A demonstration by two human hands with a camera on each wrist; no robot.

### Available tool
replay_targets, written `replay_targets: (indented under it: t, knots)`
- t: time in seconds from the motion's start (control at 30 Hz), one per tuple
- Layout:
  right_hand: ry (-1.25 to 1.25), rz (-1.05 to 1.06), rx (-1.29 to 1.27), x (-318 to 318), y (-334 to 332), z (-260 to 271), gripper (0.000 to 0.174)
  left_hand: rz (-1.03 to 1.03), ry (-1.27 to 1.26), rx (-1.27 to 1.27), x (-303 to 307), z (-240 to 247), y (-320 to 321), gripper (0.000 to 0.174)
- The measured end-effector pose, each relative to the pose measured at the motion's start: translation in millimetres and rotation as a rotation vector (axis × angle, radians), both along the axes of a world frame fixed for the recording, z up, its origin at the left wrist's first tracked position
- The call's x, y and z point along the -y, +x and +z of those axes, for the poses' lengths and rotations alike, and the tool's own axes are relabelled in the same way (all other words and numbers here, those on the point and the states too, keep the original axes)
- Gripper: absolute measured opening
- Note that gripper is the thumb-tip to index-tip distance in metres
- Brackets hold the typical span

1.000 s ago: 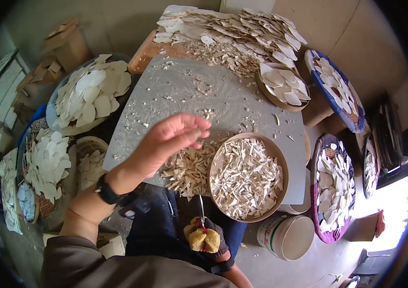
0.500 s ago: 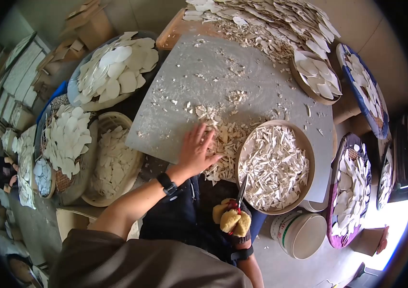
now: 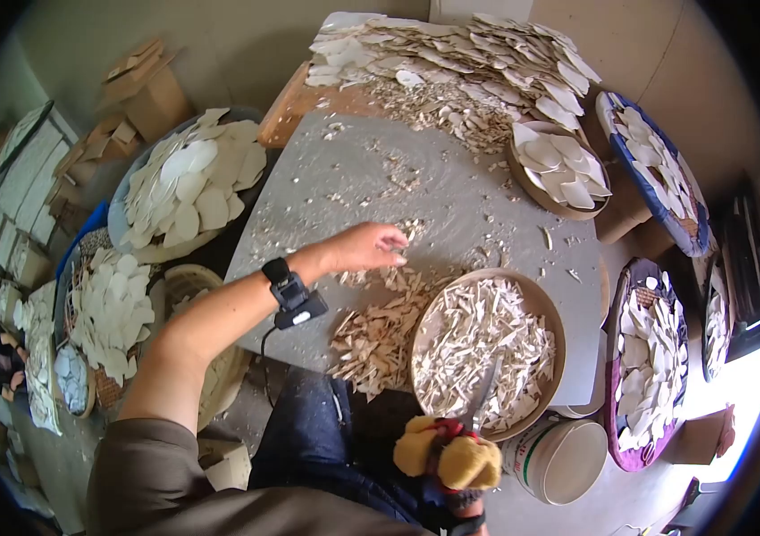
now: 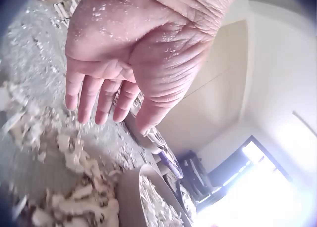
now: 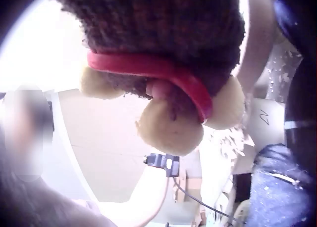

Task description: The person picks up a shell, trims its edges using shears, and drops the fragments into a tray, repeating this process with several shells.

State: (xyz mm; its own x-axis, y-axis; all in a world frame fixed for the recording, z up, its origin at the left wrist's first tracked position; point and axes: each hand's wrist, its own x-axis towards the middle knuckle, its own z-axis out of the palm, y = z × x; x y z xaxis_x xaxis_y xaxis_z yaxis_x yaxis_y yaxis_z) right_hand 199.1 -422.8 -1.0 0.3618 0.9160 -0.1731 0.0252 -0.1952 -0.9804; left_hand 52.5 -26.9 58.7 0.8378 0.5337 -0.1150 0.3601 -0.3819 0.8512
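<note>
My bare left hand (image 3: 366, 247) hovers over the grey tabletop (image 3: 308, 223), beyond a loose pile of pale cut strips (image 3: 380, 335). In the left wrist view its palm is dusted with white crumbs and holds nothing, the fingers lying loosely extended. My right hand (image 3: 453, 460) wears a dark knitted glove with thick yellow pads (image 5: 171, 128) at the fingers. It grips scissors by their red handles (image 5: 143, 64). The scissor blades (image 3: 485, 393) point away from me, over the near side of a round tray (image 3: 561, 357) full of whitish strips (image 3: 487, 335).
Flat off-white slices lie heaped at the table's far end (image 3: 469, 62). A smaller round tray (image 3: 523, 179) of slices stands at the back right. Several baskets of slices flank the table, and a white bucket (image 3: 567, 460) stands at the near right. Cardboard boxes (image 3: 143, 89) are stacked behind.
My left hand came down with spread fingers by the pile, then drew up and away over the tabletop. The right hand with the scissors has risen, its blades now over the round tray.
</note>
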Motion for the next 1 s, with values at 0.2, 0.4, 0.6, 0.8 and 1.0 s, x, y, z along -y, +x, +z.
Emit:
replay_targets:
  t: [0.2,0.4,0.6,0.8,1.0]
  knots:
    - [0.101,-0.351,-0.083,-60,81,46,0.022,0.022,0.107,0.02,-104,17,72,0.041]
    - [-0.01,-0.173,0.587,-138,188,-1,0.022,0.283,0.203,0.019,-206,-3,156,0.042]
    - [-0.207,-0.181,-0.129,-175,199,-14,0.022,0.274,0.453,-0.096,-245,-27,234,0.046]
    - [-0.289,-0.201,-0.003,-183,192,1,0.025,0.254,0.708,-0.137,-263,-49,291,0.057]
    - [-0.332,-0.175,0.469,-173,192,-20,0.02,0.26,0.774,-0.297,-301,-62,331,0.054]
